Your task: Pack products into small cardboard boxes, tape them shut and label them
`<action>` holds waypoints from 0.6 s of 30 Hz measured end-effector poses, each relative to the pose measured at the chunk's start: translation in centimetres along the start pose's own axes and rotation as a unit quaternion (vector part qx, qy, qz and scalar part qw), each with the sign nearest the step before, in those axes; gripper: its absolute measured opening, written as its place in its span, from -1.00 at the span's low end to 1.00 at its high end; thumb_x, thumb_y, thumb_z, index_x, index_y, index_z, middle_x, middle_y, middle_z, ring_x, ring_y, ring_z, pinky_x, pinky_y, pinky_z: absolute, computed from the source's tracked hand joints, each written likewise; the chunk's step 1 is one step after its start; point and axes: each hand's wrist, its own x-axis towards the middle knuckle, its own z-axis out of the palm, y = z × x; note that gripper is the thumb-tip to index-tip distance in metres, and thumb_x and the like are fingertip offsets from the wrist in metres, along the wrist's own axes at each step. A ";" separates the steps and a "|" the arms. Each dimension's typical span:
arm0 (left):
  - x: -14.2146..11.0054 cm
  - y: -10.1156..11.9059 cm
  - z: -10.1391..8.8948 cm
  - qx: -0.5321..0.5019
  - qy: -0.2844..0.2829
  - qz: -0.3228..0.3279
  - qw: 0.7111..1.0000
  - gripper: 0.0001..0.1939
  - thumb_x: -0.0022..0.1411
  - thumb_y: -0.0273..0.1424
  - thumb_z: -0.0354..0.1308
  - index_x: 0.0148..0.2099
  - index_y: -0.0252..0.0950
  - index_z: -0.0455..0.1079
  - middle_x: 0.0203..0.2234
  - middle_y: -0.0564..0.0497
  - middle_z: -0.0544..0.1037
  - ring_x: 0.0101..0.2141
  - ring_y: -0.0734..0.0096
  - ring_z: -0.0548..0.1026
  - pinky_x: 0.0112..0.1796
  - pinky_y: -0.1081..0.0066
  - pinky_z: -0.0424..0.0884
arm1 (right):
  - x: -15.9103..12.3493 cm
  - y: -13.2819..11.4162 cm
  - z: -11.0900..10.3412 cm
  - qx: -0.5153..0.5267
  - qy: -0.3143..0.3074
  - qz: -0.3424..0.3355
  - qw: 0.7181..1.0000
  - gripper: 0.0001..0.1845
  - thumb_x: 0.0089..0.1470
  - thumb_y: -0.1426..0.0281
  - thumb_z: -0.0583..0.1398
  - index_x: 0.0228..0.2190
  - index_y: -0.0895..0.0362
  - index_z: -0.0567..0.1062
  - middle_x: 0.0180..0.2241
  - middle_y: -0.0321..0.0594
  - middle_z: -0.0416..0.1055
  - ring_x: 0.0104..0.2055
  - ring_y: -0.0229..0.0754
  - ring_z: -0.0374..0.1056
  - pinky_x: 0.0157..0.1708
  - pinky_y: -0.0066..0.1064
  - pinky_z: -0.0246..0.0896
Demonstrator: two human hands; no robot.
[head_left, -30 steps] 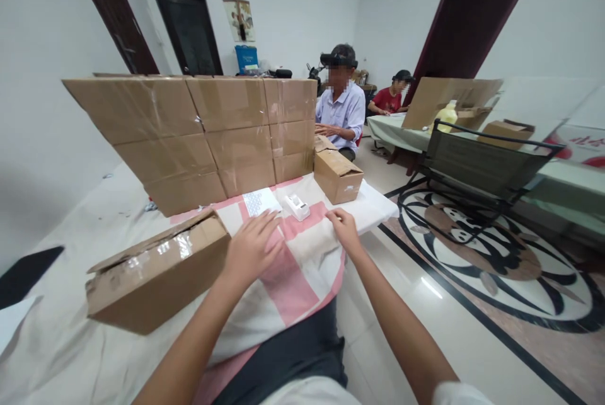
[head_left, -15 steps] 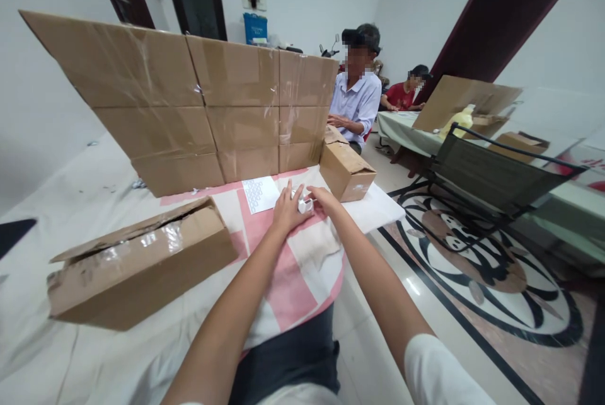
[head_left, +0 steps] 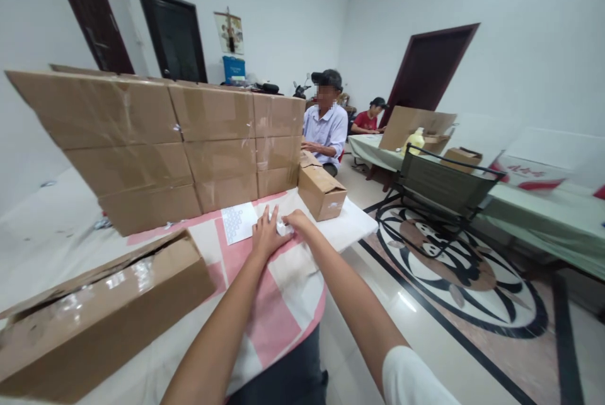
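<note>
My left hand rests low over the pink and white cloth, its fingers pointing forward and its thumb stretched to the right. Between that thumb and forefinger sits a small white object, partly covered, too small to name. My right hand is at the right side of the same object, fingers curled in and closed; what the fingertips pinch is hidden. Just left of my left hand lies a white sheet printed with rows of small blue-grey outlined shapes.
Stacked cardboard boxes form a wall behind the sheet. A small carton stands beyond my right hand, a long carton at front left. One person sits behind the boxes, another farther off. A folding chair stands right.
The view has swung right and up, so the table items appear farther left and lower. Both hands stay at the small white object, the right one now covering more of it.
</note>
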 end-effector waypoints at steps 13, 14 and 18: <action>-0.4 0.5 -0.1 0.033 0.023 0.004 0.999 0.04 0.14 0.09 0.21 0.51 -0.15 -0.12 0.46 -0.22 -0.05 0.23 -0.21 0.27 0.14 -0.09 0.25 | -1.7 1.1 0.6 -0.052 0.089 -0.052 0.993 -0.67 0.13 0.25 0.26 -0.57 0.18 0.53 -0.48 -0.11 0.54 -0.33 -0.15 0.46 -0.38 -0.46 0.15; -0.4 0.5 -0.1 0.034 0.021 0.002 0.999 0.04 0.14 0.09 0.20 0.51 -0.15 -0.12 0.46 -0.22 -0.04 0.23 -0.22 0.27 0.13 -0.10 0.26 | -1.9 1.4 0.6 -0.050 0.093 -0.052 0.993 -0.67 0.13 0.26 0.26 -0.59 0.18 0.52 -0.48 -0.11 0.55 -0.32 -0.15 0.47 -0.37 -0.46 0.15; -0.2 0.4 -0.2 0.036 0.005 0.000 0.999 0.06 0.15 0.06 0.21 0.52 -0.18 -0.18 0.46 -0.22 -0.04 0.23 -0.24 0.26 0.11 -0.09 0.29 | -2.7 2.5 0.8 -0.019 0.099 -0.047 0.994 -0.62 0.15 0.32 0.24 -0.66 0.16 0.47 -0.57 -0.16 0.51 -0.37 -0.21 0.46 -0.38 -0.51 0.17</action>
